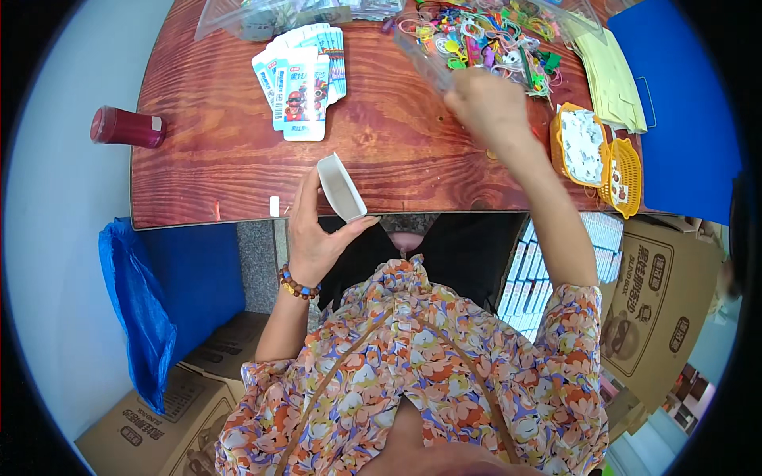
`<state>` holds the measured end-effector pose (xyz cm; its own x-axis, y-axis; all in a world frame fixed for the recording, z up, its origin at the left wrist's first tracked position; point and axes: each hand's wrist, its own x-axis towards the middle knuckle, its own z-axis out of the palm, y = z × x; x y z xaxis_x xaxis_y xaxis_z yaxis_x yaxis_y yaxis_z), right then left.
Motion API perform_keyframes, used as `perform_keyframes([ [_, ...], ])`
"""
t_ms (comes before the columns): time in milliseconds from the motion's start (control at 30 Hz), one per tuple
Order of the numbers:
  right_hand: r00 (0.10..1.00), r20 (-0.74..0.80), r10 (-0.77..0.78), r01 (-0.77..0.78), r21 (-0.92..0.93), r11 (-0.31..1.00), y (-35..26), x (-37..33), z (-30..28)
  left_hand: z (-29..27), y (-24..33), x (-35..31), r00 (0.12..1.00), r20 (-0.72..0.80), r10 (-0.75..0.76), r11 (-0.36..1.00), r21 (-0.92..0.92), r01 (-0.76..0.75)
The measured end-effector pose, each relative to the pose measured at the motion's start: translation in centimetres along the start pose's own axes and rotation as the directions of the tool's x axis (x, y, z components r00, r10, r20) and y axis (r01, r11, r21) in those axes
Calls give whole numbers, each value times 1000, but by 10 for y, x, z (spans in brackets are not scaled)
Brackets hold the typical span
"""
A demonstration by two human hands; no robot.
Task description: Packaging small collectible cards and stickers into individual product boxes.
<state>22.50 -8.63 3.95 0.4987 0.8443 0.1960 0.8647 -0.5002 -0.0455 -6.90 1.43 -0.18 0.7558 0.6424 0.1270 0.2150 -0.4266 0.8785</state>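
My left hand [308, 238], with a beaded bracelet at its wrist, grips a small white paper box [343, 189] at the table's front edge. The box is tilted and its open end faces up, its inside bare. At the far right, my right hand [488, 103] is curled at the near edge of a clear plastic tray [425, 59]; its fingertips are hidden, so what they hold cannot be made out. Colourful small plastic toys and loops [484, 36] fill the tray. Left of it, printed flat box blanks [302, 95] lie fanned in a stack on the wooden table [214, 103].
A dark red jar [127, 127] lies at the left edge. On the right are a yellow basket [558, 151] of small white packets, a smaller yellow basket [627, 194] and pale yellow sheets [607, 75]. Packed boxes [524, 274] and a brown carton [655, 293] stand below the table.
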Motion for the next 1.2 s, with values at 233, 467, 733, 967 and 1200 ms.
perform_keyframes([
  [233, 997, -69, -37, 26, -157, 987, -45, -16, 37, 9, 16, 4, 999, 42, 26, 1000, 8, -26],
  [467, 998, 39, -49, 46, 69, 997, -36, -35, 13, 4, 14, -5, 999, 23, 24, 999, 26, -24],
  [733, 991, 29, 129, -133, 175, 976, -6, -30, 26, 14, 23, 9, 984, 61, 166, 977, 124, -173],
  [967, 991, 0, 135, -130, 275, 953, -17, -7, 44, 34, 30, 15, 981, 89, 170, 970, 158, -183],
  [1200, 969, 80, 234, -195, 827, 527, 1, -2, 50, 44, 32, 25, 978, 123, 167, 972, 143, -184],
])
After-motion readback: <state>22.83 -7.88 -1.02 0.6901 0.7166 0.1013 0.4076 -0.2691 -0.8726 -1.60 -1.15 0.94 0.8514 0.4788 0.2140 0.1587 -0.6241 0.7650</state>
